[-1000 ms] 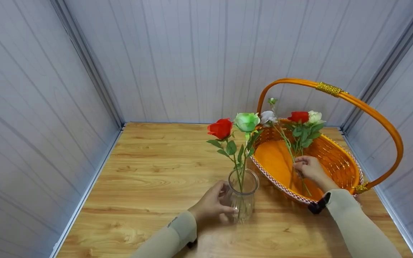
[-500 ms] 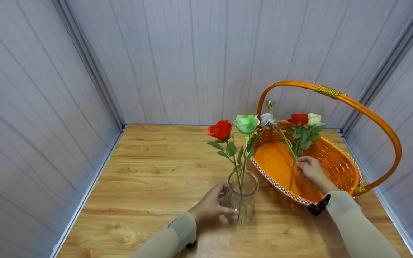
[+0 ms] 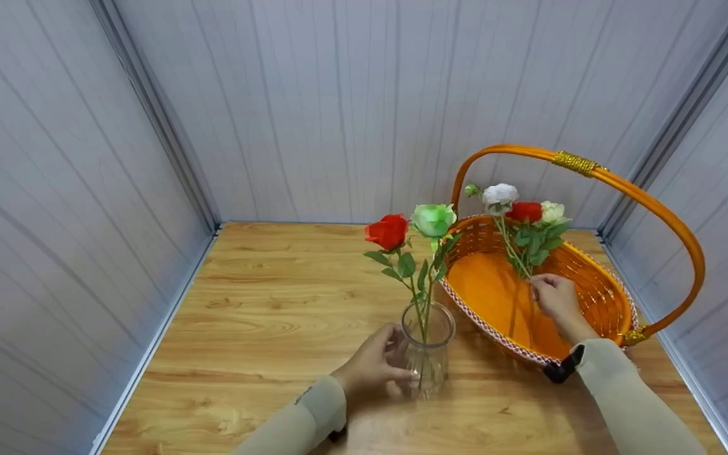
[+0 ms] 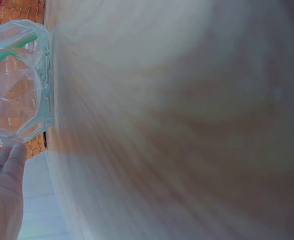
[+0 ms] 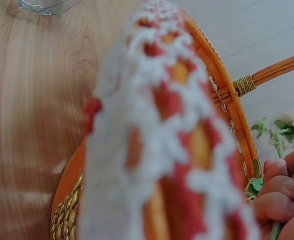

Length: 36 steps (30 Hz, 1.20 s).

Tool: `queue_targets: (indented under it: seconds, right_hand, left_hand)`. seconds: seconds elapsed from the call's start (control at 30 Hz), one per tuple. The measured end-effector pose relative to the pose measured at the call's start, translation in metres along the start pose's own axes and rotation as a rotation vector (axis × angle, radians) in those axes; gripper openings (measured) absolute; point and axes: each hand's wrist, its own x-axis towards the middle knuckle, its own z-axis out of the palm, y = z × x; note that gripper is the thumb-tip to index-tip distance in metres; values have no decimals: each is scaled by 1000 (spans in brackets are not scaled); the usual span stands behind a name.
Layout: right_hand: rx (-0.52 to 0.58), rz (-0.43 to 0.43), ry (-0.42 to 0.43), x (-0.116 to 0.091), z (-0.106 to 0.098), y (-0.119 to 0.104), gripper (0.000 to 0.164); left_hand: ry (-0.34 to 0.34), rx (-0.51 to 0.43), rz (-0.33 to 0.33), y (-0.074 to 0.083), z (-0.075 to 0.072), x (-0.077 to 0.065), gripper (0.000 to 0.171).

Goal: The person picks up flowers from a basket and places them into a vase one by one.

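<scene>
My left hand [image 3: 370, 360] holds a clear glass vase [image 3: 428, 366] by its left side, thumb in front and fingers behind. In the left wrist view its fingertips are at the faceted glass [image 4: 19, 82]. An artificial red rose [image 3: 387, 232] and a green-white rose [image 3: 433, 221] stand in the vase. My right hand [image 3: 557, 303], over the orange wicker basket [image 3: 478, 272], pinches the stem of a white artificial flower [image 3: 500, 196] with a small bud [image 3: 471, 189]. Behind it, another red rose [image 3: 524, 212] and a cream rose [image 3: 552, 212] lean at the basket's far rim.
The basket's tall arched handle [image 3: 655, 196] rises over its right side. Its braided red-and-white rim [image 5: 172, 125] fills the middle of the right wrist view. Pale panel walls [image 3: 339, 107] enclose the wooden table [image 3: 263, 309].
My right hand has shifted slightly right, and the white flower has swung right and turned, now overlapping the red rose in the basket. My left hand and the vase have stayed put.
</scene>
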Motion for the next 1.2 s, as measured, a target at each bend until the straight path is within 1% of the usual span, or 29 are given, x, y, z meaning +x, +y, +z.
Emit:
queue_targets:
  seconds: [0.07, 0.13, 0.23, 0.3, 0.43, 0.63, 0.7, 0.87, 0.97, 1.2]
  right_hand:
    - [32, -12, -11, -1, 1, -2, 22]
    - [79, -26, -30, -2, 2, -4, 18]
    - [149, -43, -58, -3, 5, -6, 20]
    - [172, -52, -71, -5, 7, -9, 19]
    - [171, -79, -74, -10, 13, -15, 15]
    - [159, -120, -66, -15, 21, -19, 22]
    - [169, -122, -62, -17, 24, -19, 23]
    - [230, -114, -47, -19, 29, -21, 17]
    - [272, -121, -46, -20, 32, -23, 12]
    - [311, -131, -40, -26, 37, -30, 12]
  left_hand:
    - [-2, -12, -9, 0, 0, 0, 73]
    - [-1, -22, -15, 0, 0, 0, 74]
    - [-1, -23, -17, 0, 0, 0, 75]
    - [-1, -22, -18, 0, 0, 0, 76]
    - [-3, -17, -12, 0, 0, 0, 78]
    - [-4, -4, 11, -1, 0, 1, 76]
    - [-14, 4, 16, -1, 0, 1, 79]
    - [-30, 19, 28, -1, 0, 1, 85]
    - [-27, 9, 25, -1, 0, 1, 86]
    - [-20, -11, 24, -1, 0, 2, 86]
